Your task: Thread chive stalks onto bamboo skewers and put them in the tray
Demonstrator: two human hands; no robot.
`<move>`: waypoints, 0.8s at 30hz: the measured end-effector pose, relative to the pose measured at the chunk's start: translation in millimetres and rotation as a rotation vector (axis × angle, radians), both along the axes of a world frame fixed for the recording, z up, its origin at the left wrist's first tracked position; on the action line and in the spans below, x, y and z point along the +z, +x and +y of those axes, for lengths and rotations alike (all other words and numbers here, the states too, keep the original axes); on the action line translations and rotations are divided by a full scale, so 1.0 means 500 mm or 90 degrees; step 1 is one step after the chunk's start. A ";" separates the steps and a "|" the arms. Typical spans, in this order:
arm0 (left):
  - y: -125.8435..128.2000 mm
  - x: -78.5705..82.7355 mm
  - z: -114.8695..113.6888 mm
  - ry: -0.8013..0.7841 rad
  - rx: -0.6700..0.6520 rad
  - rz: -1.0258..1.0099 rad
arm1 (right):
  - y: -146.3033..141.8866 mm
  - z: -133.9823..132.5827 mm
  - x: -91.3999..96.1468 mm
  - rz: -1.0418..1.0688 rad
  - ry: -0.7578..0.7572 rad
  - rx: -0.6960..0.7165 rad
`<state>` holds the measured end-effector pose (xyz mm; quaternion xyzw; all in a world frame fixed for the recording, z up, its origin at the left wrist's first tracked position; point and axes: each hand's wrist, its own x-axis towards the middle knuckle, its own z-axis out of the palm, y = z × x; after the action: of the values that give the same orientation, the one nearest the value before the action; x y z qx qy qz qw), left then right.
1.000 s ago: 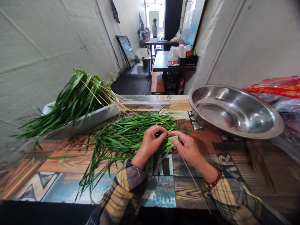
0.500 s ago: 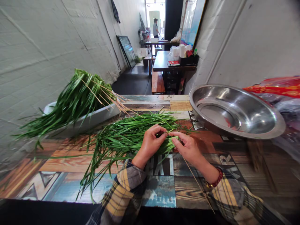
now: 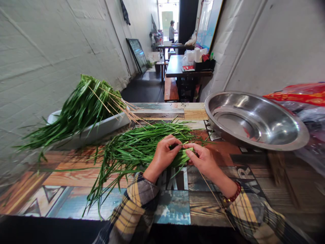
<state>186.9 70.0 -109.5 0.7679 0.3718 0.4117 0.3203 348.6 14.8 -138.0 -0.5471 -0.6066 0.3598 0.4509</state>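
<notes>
Over a loose pile of long green garlic chives [image 3: 142, 142] on the table, my two hands nearly meet at the pale stem ends. My left hand [image 3: 166, 150] is closed in a pinch of thumb and forefinger on a chive stem. My right hand [image 3: 203, 159] pinches several chive ends together with a thin wooden skewer [image 3: 215, 196], whose long end slants down toward the table's front edge. The skewer's tip is hidden by the fingers. A beaded bracelet [image 3: 235, 193] circles my right wrist.
At left, a white tray [image 3: 109, 127] bears bundled chives [image 3: 86, 101] with several skewers [image 3: 122, 105] sticking out. To the right stands a steel basin [image 3: 256, 122], beside a red plastic bag [image 3: 302, 95]. Behind are a dark table [image 3: 175, 64], a bench [image 3: 171, 88] and a distant person [image 3: 172, 32].
My hands hold almost the same pose at the stem ends; the skewer's free end has shifted very slightly right. In the background, the person has moved a little to the right.
</notes>
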 end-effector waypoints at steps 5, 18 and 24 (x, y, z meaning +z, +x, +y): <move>-0.001 0.000 0.001 -0.010 0.006 0.007 | 0.001 0.001 -0.002 0.051 -0.017 -0.005; -0.003 -0.004 0.002 -0.029 -0.019 -0.002 | 0.007 0.001 -0.003 -0.038 0.048 -0.001; -0.002 0.001 0.000 -0.042 -0.049 0.005 | 0.006 -0.002 0.004 -0.073 0.075 -0.018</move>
<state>185.7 70.0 -109.2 0.7721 0.3569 0.3838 0.3594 351.5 14.0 -136.1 -0.5477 -0.6439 0.2852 0.4517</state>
